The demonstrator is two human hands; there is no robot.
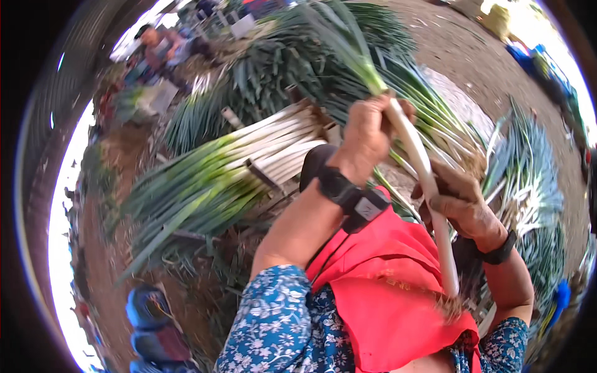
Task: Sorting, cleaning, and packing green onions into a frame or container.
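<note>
A single long leek point(415, 146) slants across in front of me, its green leaves toward the far side and its root end low over my red apron point(398, 261). Near the base of the leaves, my left hand point(367, 132) is closed around the stalk. Farther down the white shank, my right hand point(459, 202) grips it with the thumb across the front. To the left, trimmed leeks point(261, 149) lie in a rack with metal posts point(262, 174), white ends toward me and green tops pointing left.
A big heap of leeks point(280, 68) lies at the back, and another pile point(525, 168) is on the right. A person point(163, 50) sits at the far left. Blue bundled items point(152, 323) stand on the dirt floor point(118, 267) at lower left.
</note>
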